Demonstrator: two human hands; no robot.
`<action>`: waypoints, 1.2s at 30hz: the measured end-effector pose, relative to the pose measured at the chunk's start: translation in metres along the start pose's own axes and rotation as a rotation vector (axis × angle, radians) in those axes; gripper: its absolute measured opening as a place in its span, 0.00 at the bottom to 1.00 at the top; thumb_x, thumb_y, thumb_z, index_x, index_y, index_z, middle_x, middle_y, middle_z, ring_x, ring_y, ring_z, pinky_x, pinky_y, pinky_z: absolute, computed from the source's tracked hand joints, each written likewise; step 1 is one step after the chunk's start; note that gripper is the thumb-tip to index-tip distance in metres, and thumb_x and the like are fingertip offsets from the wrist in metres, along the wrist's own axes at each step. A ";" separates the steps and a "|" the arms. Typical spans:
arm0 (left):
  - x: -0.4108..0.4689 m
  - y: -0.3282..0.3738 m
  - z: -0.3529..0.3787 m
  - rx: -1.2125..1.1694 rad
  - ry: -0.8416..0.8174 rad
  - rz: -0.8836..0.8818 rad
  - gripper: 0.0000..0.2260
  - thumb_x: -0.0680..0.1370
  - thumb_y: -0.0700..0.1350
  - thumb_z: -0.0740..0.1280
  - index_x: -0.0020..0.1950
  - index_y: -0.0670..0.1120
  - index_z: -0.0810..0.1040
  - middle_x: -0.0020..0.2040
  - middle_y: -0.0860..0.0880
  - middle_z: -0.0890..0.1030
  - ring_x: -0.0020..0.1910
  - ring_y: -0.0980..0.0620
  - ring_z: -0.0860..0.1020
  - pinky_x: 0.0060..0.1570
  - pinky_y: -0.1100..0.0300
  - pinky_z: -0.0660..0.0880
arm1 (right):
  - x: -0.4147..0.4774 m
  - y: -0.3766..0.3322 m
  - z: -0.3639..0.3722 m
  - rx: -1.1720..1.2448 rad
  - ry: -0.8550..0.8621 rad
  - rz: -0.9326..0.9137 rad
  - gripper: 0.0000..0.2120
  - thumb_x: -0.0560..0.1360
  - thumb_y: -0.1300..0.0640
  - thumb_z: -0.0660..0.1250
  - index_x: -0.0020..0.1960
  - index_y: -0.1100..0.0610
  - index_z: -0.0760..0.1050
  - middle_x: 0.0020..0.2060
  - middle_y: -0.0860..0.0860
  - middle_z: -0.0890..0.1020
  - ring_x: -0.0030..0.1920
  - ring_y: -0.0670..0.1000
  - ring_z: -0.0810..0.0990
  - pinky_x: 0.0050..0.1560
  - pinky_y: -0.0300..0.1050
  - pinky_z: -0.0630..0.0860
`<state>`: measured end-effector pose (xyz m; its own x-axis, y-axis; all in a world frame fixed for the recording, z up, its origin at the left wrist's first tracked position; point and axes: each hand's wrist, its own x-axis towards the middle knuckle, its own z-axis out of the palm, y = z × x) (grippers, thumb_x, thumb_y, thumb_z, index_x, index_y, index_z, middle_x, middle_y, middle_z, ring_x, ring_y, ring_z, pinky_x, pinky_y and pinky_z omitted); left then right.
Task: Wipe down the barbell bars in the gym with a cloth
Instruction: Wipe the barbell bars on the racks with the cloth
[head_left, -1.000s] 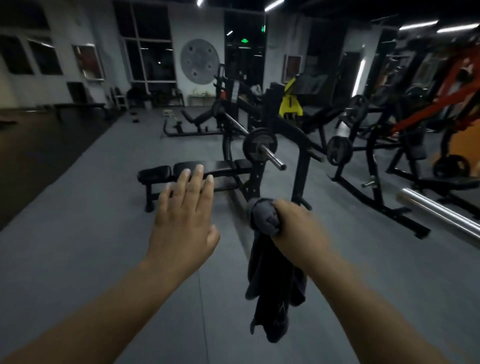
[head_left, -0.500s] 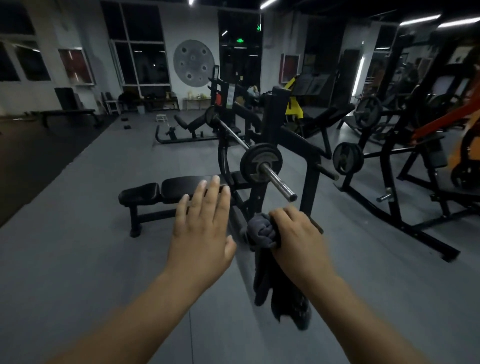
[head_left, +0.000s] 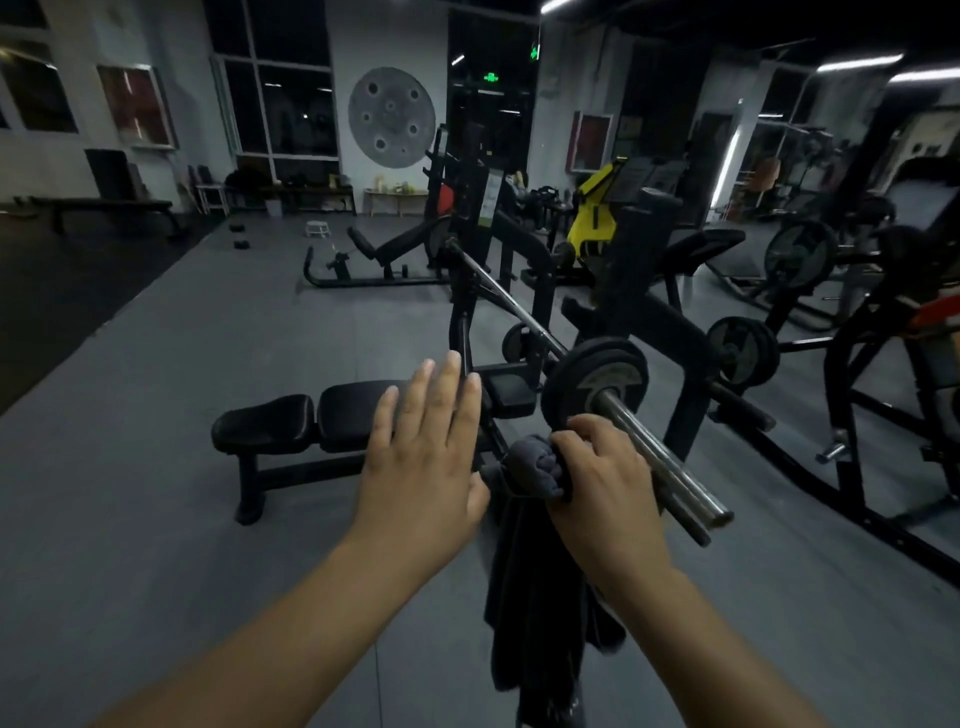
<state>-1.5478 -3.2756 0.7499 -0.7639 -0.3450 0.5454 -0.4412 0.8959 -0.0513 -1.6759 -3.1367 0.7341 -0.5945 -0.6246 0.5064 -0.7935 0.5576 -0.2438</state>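
We grip the soft, limp cloth (head_left: 535, 467) bunched in our fisted right hand (head_left: 602, 483), beside the rigid steel barbell sleeve (head_left: 660, 457) racked ahead. Our left hand (head_left: 421, 457) hovers spread, empty. We wrap cloth around the bar.

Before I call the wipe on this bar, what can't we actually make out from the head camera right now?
- Head view: whether the cloth touches the barbell sleeve; the right hand covers that spot.
- Sleeve tip: motion blur doubles its outline.
- Cloth's lower end: cut off by the bottom edge.
- Bar's far end: lost behind the dark rack.
- Dirt on the bar: too dim to judge.
- Left hand hovers open, hiding part of the bench.
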 end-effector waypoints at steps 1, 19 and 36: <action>0.017 -0.017 0.010 -0.001 -0.008 0.020 0.42 0.71 0.51 0.71 0.80 0.42 0.56 0.82 0.40 0.54 0.80 0.40 0.54 0.76 0.39 0.57 | 0.020 -0.008 0.012 0.007 0.005 0.023 0.13 0.68 0.59 0.74 0.52 0.54 0.79 0.58 0.54 0.76 0.55 0.57 0.76 0.50 0.51 0.75; 0.334 -0.201 0.241 -0.016 -0.066 0.231 0.42 0.70 0.50 0.71 0.80 0.41 0.57 0.81 0.40 0.55 0.79 0.40 0.57 0.73 0.37 0.62 | 0.351 0.020 0.236 0.355 0.027 0.395 0.25 0.73 0.70 0.61 0.59 0.43 0.72 0.53 0.45 0.73 0.45 0.45 0.75 0.42 0.35 0.71; 0.604 -0.245 0.476 -0.244 -0.144 0.627 0.42 0.69 0.49 0.70 0.80 0.41 0.57 0.81 0.40 0.54 0.80 0.40 0.55 0.75 0.39 0.58 | 0.540 0.091 0.387 0.201 0.204 0.787 0.22 0.72 0.67 0.71 0.58 0.45 0.72 0.59 0.45 0.71 0.52 0.44 0.73 0.45 0.22 0.67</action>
<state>-2.1249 -3.8370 0.6931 -0.9027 0.2403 0.3568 0.2100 0.9701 -0.1219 -2.1195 -3.6347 0.6646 -0.9648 0.0287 0.2616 -0.1758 0.6695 -0.7217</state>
